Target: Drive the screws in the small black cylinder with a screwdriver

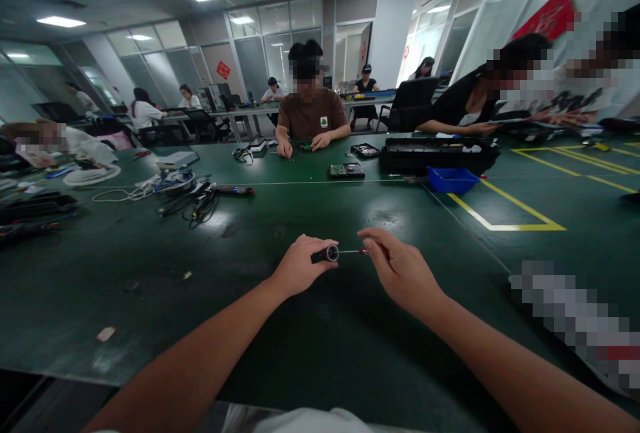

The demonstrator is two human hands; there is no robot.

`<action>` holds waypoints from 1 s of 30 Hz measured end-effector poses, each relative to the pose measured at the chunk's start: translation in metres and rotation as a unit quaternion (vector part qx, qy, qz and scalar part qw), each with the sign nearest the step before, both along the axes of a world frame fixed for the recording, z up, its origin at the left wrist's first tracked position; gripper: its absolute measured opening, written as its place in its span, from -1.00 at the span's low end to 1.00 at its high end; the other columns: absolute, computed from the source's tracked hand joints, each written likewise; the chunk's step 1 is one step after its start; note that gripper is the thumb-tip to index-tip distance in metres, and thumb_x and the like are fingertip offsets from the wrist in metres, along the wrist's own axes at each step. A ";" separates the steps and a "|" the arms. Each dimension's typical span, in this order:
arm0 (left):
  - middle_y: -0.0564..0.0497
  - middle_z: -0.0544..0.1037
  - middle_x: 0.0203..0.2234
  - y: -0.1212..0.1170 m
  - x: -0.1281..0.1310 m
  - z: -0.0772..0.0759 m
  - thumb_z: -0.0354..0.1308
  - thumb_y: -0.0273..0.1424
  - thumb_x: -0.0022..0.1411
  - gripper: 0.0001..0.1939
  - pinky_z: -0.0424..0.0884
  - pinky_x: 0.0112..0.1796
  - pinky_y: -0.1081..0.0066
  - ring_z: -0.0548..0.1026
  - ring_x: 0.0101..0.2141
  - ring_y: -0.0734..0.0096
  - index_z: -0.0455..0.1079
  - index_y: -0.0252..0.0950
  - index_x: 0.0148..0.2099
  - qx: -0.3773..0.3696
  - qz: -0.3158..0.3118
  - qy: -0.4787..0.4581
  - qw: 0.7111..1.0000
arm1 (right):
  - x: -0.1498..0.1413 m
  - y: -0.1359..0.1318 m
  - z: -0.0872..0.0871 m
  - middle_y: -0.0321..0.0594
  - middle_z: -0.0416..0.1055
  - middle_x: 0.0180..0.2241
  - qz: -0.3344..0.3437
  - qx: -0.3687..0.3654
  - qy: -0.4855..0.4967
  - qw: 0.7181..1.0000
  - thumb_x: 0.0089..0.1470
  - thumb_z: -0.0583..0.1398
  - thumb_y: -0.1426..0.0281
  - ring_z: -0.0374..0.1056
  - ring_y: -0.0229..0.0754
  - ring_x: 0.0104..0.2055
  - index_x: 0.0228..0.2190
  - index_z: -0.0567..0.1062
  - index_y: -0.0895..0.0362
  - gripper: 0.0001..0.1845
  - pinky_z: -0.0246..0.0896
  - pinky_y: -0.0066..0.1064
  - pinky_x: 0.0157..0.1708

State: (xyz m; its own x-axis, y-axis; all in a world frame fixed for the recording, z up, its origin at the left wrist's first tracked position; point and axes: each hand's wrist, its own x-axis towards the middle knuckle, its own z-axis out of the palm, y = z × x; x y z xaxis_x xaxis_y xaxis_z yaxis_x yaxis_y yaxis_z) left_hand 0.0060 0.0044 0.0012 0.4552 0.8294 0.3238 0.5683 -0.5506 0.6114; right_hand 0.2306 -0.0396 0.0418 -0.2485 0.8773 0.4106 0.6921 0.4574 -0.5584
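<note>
- Writing: white badge w/ green motif on the co-worker straight past the grip, text too small to read; red banner far beyond & R of grip, pale marks blurred.
- L hand: comes in from wearer's L, thumb & fingers clamped on dark cylinder, round end facing wearer.
- R hand: wrist angled inward, thumb & fingers pinched on red-ended rod; rod aims at cylinder's side, prob. touching, hard to tell.
- Cylinder & rod: btwn the hands, above green bench.
- Past grip: circuit-board unit; blue tray farther R.
</note>
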 end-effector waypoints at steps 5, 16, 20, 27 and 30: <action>0.01 0.59 -0.09 0.000 0.000 0.000 0.32 -0.31 0.19 -0.62 0.24 0.07 0.13 0.48 -0.08 0.20 0.48 -0.11 0.07 -0.004 0.014 -0.005 1.000 | -0.001 -0.001 -0.003 -0.14 0.49 -0.26 0.027 0.023 0.030 0.999 0.29 0.05 0.35 0.47 -0.10 -0.25 0.07 0.27 0.14 -0.66 0.33 -0.28 -0.26; 0.03 0.58 -0.07 0.001 0.000 -0.003 0.32 -0.30 0.20 -0.62 0.15 0.17 0.05 0.46 -0.04 0.19 0.46 -0.09 0.08 0.000 0.008 0.004 1.000 | 0.000 0.000 -0.004 -0.16 0.48 -0.29 0.029 0.013 0.039 0.999 0.30 0.03 0.33 0.46 -0.11 -0.28 0.06 0.25 0.14 -0.67 0.33 -0.31 -0.31; 0.03 0.58 -0.05 0.001 -0.001 -0.004 0.31 -0.30 0.21 -0.62 0.10 0.19 0.02 0.46 -0.02 0.19 0.46 -0.07 0.09 -0.004 0.010 0.006 1.000 | 0.000 0.001 -0.002 -0.20 0.48 -0.35 0.017 -0.007 0.021 1.000 0.31 0.03 0.28 0.45 -0.13 -0.35 -0.06 0.35 0.12 -0.75 0.28 -0.33 -0.38; 0.05 0.57 -0.02 0.001 0.000 -0.004 0.33 -0.30 0.18 -0.59 0.03 0.23 -0.01 0.47 0.01 0.21 0.45 -0.06 0.09 -0.013 0.008 0.007 1.000 | -0.001 -0.001 -0.001 -0.23 0.47 -0.37 0.011 0.003 0.018 1.000 0.31 0.00 0.32 0.42 -0.17 -0.41 0.00 0.33 0.12 -0.72 0.23 -0.35 -0.43; 0.05 0.57 -0.02 0.000 0.000 -0.004 0.33 -0.30 0.19 -0.60 0.03 0.23 -0.02 0.47 0.01 0.20 0.45 -0.07 0.09 -0.013 0.009 0.006 1.000 | -0.002 -0.002 -0.001 -0.18 0.48 -0.31 0.022 -0.003 0.020 1.000 0.30 0.02 0.32 0.45 -0.13 -0.31 0.02 0.30 0.13 -0.71 0.28 -0.34 -0.36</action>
State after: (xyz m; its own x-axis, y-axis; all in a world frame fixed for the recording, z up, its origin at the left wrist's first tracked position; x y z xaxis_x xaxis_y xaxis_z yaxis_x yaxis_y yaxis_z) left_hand 0.0059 0.0049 -0.0030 0.4432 0.8459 0.2969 0.5856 -0.5239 0.6185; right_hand 0.2288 -0.0415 0.0412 -0.2708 0.8686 0.4151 0.6486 0.4832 -0.5880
